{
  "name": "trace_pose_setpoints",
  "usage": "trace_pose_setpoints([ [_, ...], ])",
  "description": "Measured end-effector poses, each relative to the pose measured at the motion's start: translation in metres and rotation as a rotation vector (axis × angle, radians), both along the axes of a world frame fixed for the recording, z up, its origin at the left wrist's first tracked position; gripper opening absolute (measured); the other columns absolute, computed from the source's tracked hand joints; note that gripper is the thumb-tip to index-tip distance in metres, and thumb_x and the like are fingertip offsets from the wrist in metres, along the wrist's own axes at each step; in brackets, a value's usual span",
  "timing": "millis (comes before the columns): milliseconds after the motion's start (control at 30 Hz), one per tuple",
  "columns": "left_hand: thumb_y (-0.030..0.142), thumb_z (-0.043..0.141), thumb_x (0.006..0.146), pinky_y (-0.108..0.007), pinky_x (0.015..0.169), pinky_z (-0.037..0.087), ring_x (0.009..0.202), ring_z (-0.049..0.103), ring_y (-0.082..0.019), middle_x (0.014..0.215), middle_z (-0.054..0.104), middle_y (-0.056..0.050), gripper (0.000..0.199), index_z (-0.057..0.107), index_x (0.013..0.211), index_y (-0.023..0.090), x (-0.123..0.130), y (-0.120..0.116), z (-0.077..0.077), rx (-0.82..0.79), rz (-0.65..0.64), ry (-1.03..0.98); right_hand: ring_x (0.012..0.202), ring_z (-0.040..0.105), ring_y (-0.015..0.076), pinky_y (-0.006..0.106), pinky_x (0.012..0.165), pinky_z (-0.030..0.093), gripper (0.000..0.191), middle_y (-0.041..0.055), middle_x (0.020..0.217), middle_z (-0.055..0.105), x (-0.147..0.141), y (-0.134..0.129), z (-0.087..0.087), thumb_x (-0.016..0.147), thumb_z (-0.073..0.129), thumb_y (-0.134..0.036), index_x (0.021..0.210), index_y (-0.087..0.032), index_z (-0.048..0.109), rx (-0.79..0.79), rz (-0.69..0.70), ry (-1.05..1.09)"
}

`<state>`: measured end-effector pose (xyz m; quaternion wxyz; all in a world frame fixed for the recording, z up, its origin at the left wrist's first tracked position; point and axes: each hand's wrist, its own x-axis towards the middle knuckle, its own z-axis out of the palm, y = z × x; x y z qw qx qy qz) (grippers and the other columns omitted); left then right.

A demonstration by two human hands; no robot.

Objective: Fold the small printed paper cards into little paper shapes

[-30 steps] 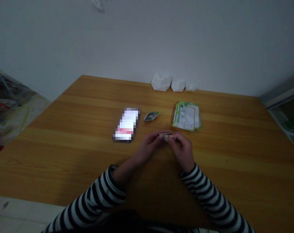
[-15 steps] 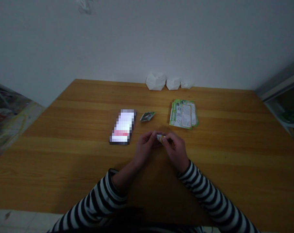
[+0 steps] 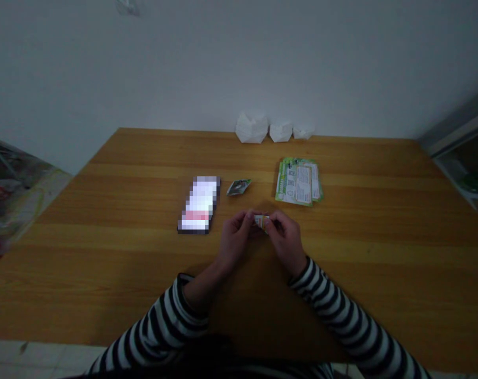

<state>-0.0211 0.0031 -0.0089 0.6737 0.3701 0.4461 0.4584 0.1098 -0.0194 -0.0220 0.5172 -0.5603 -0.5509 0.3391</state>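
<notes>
I saw the left hand (image 3: 234, 239) and right hand (image 3: 287, 239) both pinching a small printed paper (image 3: 260, 221), near the stacked leaflets (image 3: 297, 182) on the wooden table (image 3: 381, 210).

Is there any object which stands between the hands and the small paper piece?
Nothing visible: the left hand and right hand both pinch the small paper piece. The phone lies apart, to the left.

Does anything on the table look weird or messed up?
Yes, the phone on the left: it shows as big square blocks, so its screen can't be read. The green-and-white cards are a bit askew, edges uneven. I see nothing spilled. The small piece in the left hand and right hand is too tiny to judge.
</notes>
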Motion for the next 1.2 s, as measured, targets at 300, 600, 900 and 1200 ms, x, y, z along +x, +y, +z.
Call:
trace_pose_setpoints([
  [300,0.047,0.070,0.080,-0.026,0.063,0.053,0.065,0.065,-0.016,0.069,0.070,-0.004,0.033,0.072,0.074,0.014,-0.001,-0.001,0.003,0.117,0.145,0.244,0.067,0.050,0.0149,0.027,0.062,0.042,0.023,0.0000,0.071,0.053,-0.011,-0.006,0.004,0.085,0.065,-0.030,0.066,-0.019,0.059,0.028,-0.136,-0.045],
  [600,0.040,0.065,0.087,-0.024,0.071,0.051,0.077,0.067,-0.017,0.083,0.075,-0.005,0.026,0.075,0.083,0.017,-0.004,-0.003,0.008,0.279,0.136,0.313,0.088,0.070,0.0181,0.031,0.075,0.058,0.036,0.0052,0.105,0.071,-0.012,0.000,0.006,0.077,0.074,-0.036,0.106,-0.023,0.055,-0.211,0.062,0.543],
  [900,0.048,0.065,0.084,-0.020,0.042,0.043,0.044,0.053,-0.009,0.060,0.063,0.001,0.035,0.068,0.084,0.014,0.002,-0.005,0.005,0.145,0.069,0.090,0.057,0.068,0.0148,0.026,0.049,0.056,0.045,0.0017,0.089,0.074,-0.014,-0.003,0.008,0.078,0.073,-0.038,0.115,-0.023,0.053,-0.221,0.087,0.632],
  [1200,0.040,0.076,0.076,-0.022,0.045,0.049,0.044,0.059,-0.011,0.055,0.065,0.000,0.028,0.065,0.077,0.014,-0.003,0.002,0.008,0.085,-0.032,0.045,0.053,0.062,0.0125,0.023,0.049,0.050,0.053,-0.0061,0.067,0.065,-0.011,-0.004,0.002,0.079,0.074,-0.034,0.123,-0.025,0.046,-0.176,0.093,0.521],
])
